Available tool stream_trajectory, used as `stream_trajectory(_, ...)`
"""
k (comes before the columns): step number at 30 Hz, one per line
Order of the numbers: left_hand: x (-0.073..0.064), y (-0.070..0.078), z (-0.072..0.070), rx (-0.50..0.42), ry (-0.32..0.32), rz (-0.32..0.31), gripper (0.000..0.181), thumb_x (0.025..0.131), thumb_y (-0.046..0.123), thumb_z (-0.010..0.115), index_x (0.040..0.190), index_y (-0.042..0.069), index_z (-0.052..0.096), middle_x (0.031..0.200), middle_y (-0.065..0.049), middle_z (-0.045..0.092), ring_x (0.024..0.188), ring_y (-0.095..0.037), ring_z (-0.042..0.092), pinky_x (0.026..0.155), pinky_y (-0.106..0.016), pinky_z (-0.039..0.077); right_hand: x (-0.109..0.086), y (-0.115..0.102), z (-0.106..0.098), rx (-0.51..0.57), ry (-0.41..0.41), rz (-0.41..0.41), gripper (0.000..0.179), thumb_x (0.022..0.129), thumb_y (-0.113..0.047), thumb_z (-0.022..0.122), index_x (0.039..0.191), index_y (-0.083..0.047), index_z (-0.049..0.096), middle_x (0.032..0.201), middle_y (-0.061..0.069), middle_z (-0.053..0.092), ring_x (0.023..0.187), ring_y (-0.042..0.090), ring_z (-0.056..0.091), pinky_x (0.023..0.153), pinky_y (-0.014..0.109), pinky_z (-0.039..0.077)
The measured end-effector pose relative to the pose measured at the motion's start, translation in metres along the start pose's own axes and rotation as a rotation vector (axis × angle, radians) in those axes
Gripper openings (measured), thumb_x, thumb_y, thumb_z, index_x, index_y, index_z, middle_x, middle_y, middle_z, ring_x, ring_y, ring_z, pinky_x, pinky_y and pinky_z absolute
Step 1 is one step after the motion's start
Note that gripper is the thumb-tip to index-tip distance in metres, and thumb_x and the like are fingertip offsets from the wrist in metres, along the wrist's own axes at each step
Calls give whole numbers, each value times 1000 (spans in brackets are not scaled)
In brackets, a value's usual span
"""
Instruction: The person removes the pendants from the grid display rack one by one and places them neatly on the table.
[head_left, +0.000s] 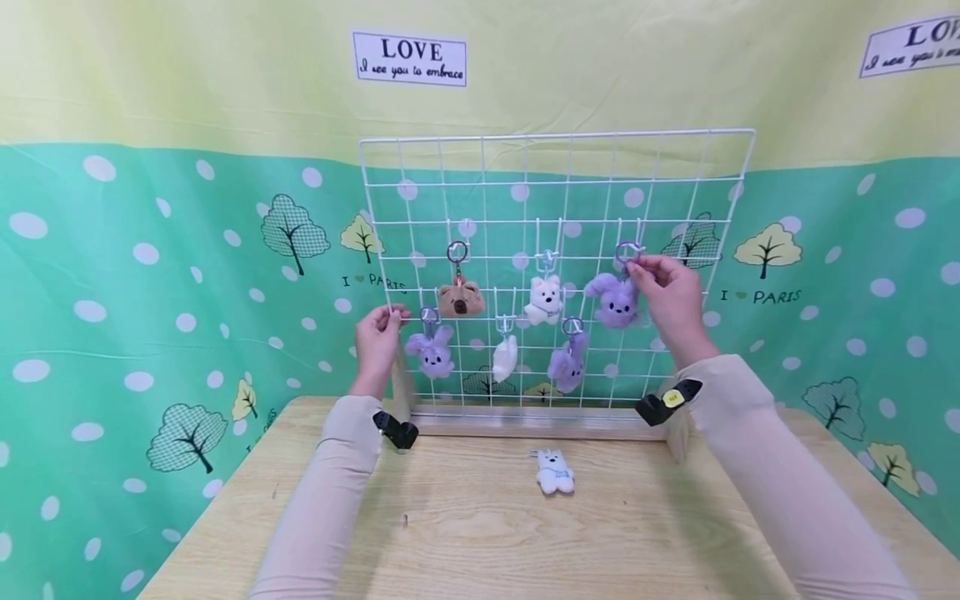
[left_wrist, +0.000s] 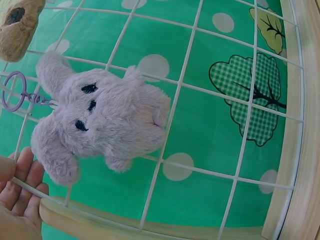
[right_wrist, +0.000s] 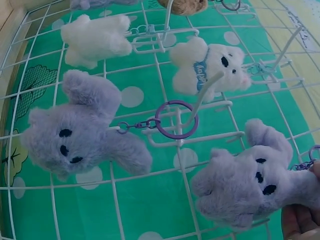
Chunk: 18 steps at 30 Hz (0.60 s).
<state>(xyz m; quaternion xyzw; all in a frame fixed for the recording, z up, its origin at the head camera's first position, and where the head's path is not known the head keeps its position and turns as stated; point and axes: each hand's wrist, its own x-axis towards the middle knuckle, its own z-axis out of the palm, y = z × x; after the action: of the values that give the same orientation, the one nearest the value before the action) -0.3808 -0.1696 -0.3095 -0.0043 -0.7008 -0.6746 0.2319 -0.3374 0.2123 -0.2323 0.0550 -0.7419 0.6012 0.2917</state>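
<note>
My left hand (head_left: 377, 340) grips the left edge wire of a white wire grid rack (head_left: 558, 135), with the thumb in front and the fingers behind the wire. Close to it hangs a purple plush bunny keychain (left_wrist: 117, 110). At the upper right, my right hand (head_left: 670, 296) pinches another purple bunny keychain (head_left: 617, 302) just below its purple ring, which is at a hook. In the right wrist view, the fingertips (right_wrist: 297, 220) are beside that bunny's ear. Lower down, a third purple bunny keychain (right_wrist: 70, 142) hangs by its ring (right_wrist: 176, 120) from a hook.
A brown bear keychain (head_left: 461, 298) and two white plush keychains, one facing forward (head_left: 545, 300) and one turned sideways (head_left: 506, 358), hang on the rack. Another white bear keychain (head_left: 555, 472) lies on the wooden table (head_left: 480, 542). Hooks stick out from the grid. A patterned curtain (head_left: 112, 292) stands behind.
</note>
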Motion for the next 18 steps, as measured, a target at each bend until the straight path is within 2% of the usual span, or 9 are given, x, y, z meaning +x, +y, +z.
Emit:
stream_trajectory(7, -2, 1, 0, 21, -19, 11, 23, 99, 12, 48, 116, 1, 59, 114, -15, 65, 107, -22, 61, 100, -25, 45, 0, 2, 3, 35, 52, 13, 17, 86, -25, 68, 96, -12, 69, 87, -10, 68, 77, 0, 57, 66, 10, 49)
stream_trajectory(13, -1, 1, 0, 18, -7, 3, 23, 99, 11, 48, 115, 0, 59, 113, -16, 65, 107, -23, 62, 99, -25, 45, 2, 0, 6, 12, 46, 11, 17, 89, -23, 65, 98, -9, 65, 87, -10, 66, 78, 1, 57, 67, 10, 49)
stream_trajectory(18, -1, 1, -1, 22, -11, 0, 24, 99, 12, 47, 116, 0, 59, 114, -16, 65, 107, -23, 61, 99, -25, 45, -1, -4, 5, 36, 37, 0, 14, 91, -22, 62, 97, -9, 64, 85, -12, 63, 79, 2, 56, 67, 9, 49)
